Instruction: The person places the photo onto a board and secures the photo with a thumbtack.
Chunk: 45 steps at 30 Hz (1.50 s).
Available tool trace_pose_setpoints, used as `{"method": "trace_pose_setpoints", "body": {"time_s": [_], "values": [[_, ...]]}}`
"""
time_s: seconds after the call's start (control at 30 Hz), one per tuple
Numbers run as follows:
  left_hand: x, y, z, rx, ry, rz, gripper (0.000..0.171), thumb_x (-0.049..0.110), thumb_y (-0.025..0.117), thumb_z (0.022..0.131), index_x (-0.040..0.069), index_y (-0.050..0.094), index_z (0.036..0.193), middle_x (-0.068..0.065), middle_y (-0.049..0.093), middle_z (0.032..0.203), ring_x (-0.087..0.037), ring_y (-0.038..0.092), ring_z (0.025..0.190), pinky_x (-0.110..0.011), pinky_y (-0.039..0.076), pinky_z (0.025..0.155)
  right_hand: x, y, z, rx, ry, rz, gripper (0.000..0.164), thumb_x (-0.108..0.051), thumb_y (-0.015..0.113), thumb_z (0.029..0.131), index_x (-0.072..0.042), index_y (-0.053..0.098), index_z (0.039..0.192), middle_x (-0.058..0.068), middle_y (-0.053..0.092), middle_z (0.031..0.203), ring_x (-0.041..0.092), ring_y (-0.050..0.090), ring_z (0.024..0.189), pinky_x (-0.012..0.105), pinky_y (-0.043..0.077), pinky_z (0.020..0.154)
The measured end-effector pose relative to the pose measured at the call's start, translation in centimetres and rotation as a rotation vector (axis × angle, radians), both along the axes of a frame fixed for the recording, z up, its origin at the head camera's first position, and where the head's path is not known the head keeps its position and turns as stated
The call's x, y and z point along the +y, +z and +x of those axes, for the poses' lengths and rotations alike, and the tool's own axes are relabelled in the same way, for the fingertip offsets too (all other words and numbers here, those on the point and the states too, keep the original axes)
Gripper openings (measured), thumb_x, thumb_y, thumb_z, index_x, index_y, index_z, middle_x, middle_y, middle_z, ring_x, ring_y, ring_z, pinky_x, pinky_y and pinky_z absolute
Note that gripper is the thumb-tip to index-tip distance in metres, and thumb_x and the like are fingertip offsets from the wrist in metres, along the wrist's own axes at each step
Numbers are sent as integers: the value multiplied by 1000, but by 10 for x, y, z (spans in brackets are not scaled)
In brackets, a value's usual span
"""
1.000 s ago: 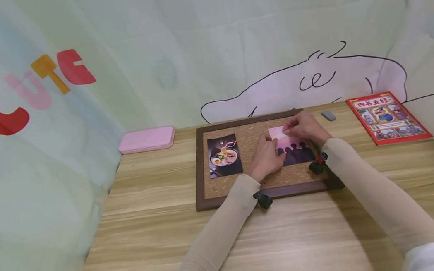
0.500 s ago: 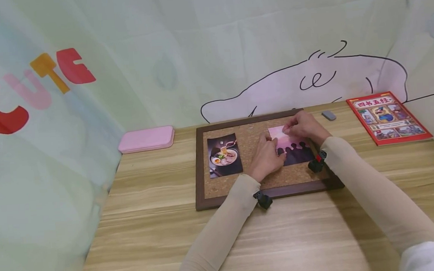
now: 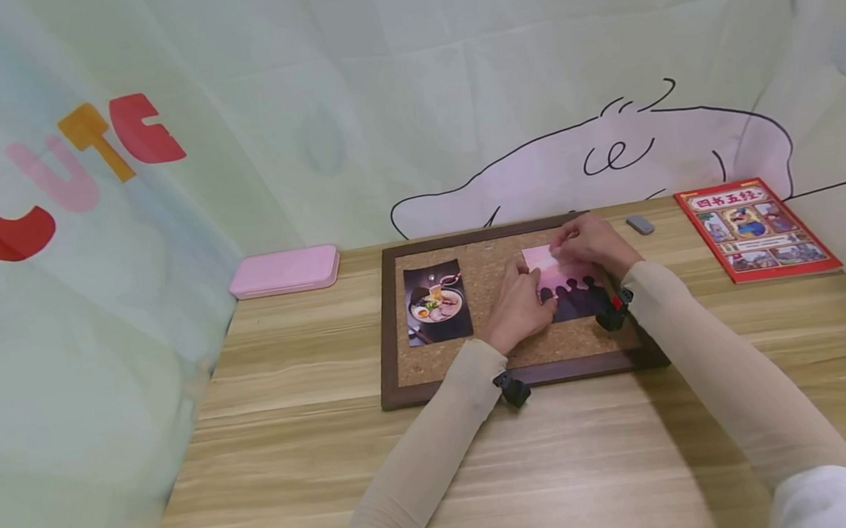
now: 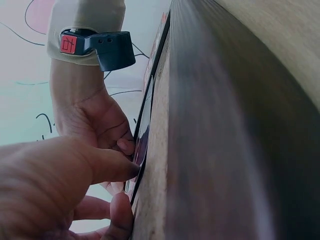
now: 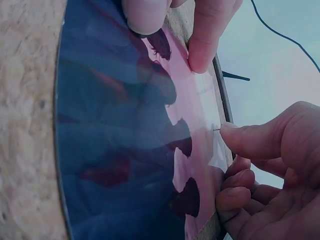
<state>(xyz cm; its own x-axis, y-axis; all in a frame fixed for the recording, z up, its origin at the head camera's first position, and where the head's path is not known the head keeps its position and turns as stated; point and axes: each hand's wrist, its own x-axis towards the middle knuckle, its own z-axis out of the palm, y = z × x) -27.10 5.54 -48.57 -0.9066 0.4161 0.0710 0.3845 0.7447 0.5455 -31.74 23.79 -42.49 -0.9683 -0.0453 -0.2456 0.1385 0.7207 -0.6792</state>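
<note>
Near edge: bare wood table (image 3: pixel 318 448), then one cork board (image 3: pixel 505 372) carrying two photos: ramen photo (image 3: pixel 436 302) at left, silhouette photo (image 3: pixel 577 291) at right, half hidden by both hands. Left hand (image 3: pixel 516 307) presses fingertips flat on its lower-left edge; right hand (image 3: pixel 589 242) pinches a pin (image 5: pixel 216 130) at its top edge. Behind: one pink case (image 3: pixel 285 271), one grey eraser (image 3: pixel 639 224), one red book (image 3: pixel 755 229); since 1 s ago, only the right wrist has crept slightly left.
</note>
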Motion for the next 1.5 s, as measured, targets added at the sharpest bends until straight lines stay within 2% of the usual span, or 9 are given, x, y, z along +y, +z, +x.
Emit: {"method": "trace_pose_setpoints", "body": {"time_s": [0.3,0.43,0.63,0.77,0.87,1.0,1.2,1.4,1.5], "values": [[-3,17,9,-23,-8,11,58,26,75,96,-3,63,145,-17,50,147,-29,56,130,-37,49,116,-2,-2,-1,31,-10,1,20,-16,72,97,-1,75,110,13,65,104,23,53,89,31,42,72],[-4,17,9,-15,-2,-7,60,28,74,97,-1,62,147,-16,50,148,-27,57,130,-35,49,116,-4,-1,-2,33,-1,6,20,-14,71,98,-1,75,113,15,65,109,26,53,93,32,42,74],[-5,13,8,-8,1,31,57,25,75,96,-2,65,144,-17,51,146,-29,56,129,-38,49,115,-4,-1,-2,25,5,0,22,-15,72,99,-1,75,116,17,66,114,27,54,95,32,42,76],[-6,28,15,-32,5,11,54,25,75,97,1,66,145,-17,54,147,-28,55,133,-37,48,116,-4,-3,-2,37,22,6,21,-16,71,99,-1,74,114,17,66,113,26,54,94,32,43,74],[-5,30,16,-45,15,8,55,26,76,97,4,66,146,-16,54,148,-28,54,134,-36,47,118,-2,-5,0,48,41,3,21,-17,71,100,0,73,113,18,66,112,26,55,93,32,43,73],[-2,12,6,-38,22,49,57,26,79,94,6,66,146,-16,55,146,-28,54,134,-37,46,118,1,-7,3,81,53,3,24,-18,70,99,1,73,113,18,67,107,26,55,90,32,43,71],[-6,1,-13,-61,17,12,65,32,78,96,13,59,154,-12,55,150,-25,54,138,-39,49,116,1,-4,9,89,52,11,28,-22,65,102,1,71,117,21,69,113,29,58,96,32,45,74],[-27,14,-18,-58,9,22,69,33,71,98,18,49,162,-11,53,158,-30,57,142,-48,50,118,0,3,19,96,78,44,35,-28,60,107,0,67,126,30,66,133,40,62,115,48,53,92],[-40,38,-9,-63,8,28,70,31,70,98,16,47,163,-14,48,165,-35,50,152,-52,45,124,3,6,24,115,97,47,39,-31,58,108,0,63,132,32,64,138,44,62,123,57,53,101]]}}
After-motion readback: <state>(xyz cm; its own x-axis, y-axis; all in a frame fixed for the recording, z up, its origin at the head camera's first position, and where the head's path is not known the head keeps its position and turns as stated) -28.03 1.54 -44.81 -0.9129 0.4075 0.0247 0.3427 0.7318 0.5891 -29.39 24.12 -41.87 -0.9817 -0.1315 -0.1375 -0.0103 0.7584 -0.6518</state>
